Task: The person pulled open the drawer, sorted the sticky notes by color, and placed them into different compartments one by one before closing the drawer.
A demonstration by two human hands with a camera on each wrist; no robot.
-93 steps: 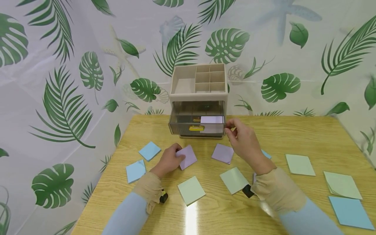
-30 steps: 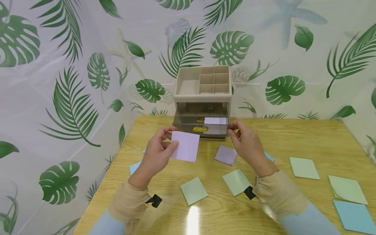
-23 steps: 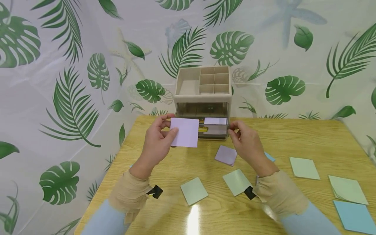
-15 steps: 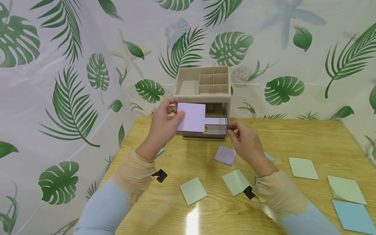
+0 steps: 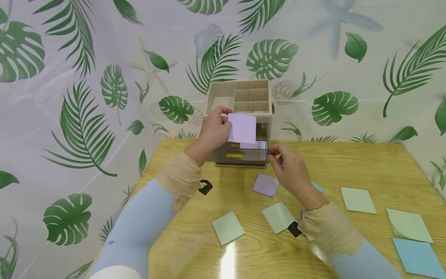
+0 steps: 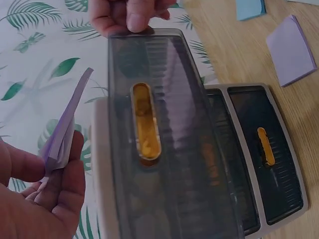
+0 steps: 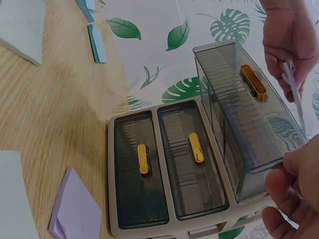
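Purple note in transit — top drawer standing open, partly filled.

I am seeing the left hand [image 5: 212,131] pinching a purple note [image 5: 242,128] just above the open drawer [image 5: 240,153], not yet dropped in; the right hand [image 5: 290,172] is gripping the drawer's right corner — one purple note on the table [image 5: 265,185] and green ones remaining.

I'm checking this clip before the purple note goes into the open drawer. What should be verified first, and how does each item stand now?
1. Left hand pinches the purple note firmly: ok.
2. Top drawer pulled out of the organizer: ok.
3. Right hand steadies the drawer's corner: ok.
4. Note held over the drawer opening: ok, it hangs above it in the head view.
5. Room left inside, where a purple stack already lies: cannot tell.
6. Lower two drawers closed, out of the way: ok.
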